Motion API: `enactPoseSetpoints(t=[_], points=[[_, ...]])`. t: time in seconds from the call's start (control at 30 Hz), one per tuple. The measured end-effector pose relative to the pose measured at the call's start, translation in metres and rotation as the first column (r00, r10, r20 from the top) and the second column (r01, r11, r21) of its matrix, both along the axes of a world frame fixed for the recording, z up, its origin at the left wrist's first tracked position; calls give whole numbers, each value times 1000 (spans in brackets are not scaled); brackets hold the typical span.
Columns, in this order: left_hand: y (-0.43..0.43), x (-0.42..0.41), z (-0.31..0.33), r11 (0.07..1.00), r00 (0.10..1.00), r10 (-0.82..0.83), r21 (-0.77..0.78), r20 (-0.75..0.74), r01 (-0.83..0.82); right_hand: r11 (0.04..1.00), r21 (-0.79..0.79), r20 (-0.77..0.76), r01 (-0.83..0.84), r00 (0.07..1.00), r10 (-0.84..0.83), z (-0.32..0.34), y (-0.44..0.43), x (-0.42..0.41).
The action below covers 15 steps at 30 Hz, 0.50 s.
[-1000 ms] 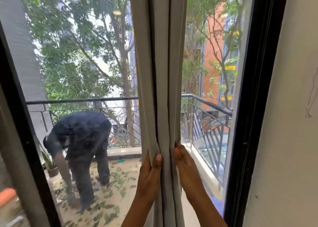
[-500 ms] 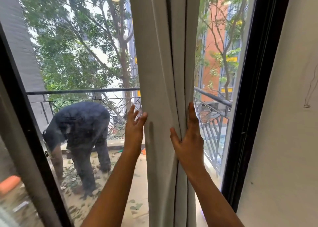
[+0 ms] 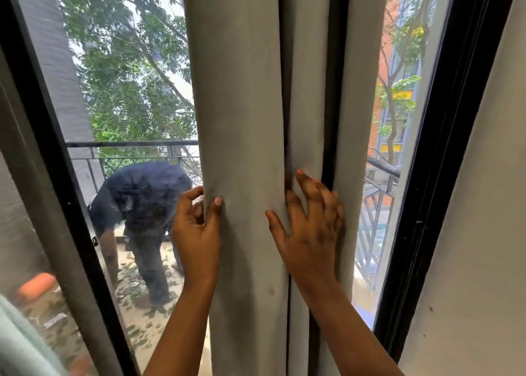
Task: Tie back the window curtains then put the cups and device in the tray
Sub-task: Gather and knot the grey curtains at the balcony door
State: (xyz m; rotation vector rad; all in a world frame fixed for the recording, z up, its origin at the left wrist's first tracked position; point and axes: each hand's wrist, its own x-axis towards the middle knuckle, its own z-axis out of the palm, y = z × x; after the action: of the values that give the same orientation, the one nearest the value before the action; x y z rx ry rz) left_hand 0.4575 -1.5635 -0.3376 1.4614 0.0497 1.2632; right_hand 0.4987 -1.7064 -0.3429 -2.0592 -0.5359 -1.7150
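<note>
A gathered grey curtain [image 3: 244, 119] hangs vertically between both hands at the window: left hand [image 3: 196, 230] pinches its left edge, right hand [image 3: 307, 233] presses splayed fingers into its folds.

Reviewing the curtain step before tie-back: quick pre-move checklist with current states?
1. Left hand holds the curtain edge: ok, thumb in front, fingers behind the fold.
2. Right hand grips the folds: not ok, lies spread, fingertips in a crease.
3. Curtain gathered into one bundle: ok, bunched between both hands.
4. Tie-back within reach: cannot tell, none in view.
5. Window frame free of fabric: ok.
6. Tray, cups, device located: cannot tell, out of view.
</note>
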Motion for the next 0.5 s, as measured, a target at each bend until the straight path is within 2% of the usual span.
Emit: enactPoseSetpoints(t=[0.1,0.2,0.27,0.4,0.5], points=[[0,-17,3,995,996,90,48,27,-91,1000,16,-109,-11,994,13,0,13,-3],[-3,-28,2,995,998,64,73,19,-65,990,5,-139,-140,980,139,0,29,-9],[-2,-34,-5,999,999,39,36,13,-39,977,24,-102,-213,971,215,-6,36,-14],[-1,-45,-15,996,996,85,36,20,-86,918,183,20,-353,935,355,-25,37,-22],[-5,-53,-20,999,1000,29,12,11,-29,871,194,50,-451,891,451,-39,38,-34]])
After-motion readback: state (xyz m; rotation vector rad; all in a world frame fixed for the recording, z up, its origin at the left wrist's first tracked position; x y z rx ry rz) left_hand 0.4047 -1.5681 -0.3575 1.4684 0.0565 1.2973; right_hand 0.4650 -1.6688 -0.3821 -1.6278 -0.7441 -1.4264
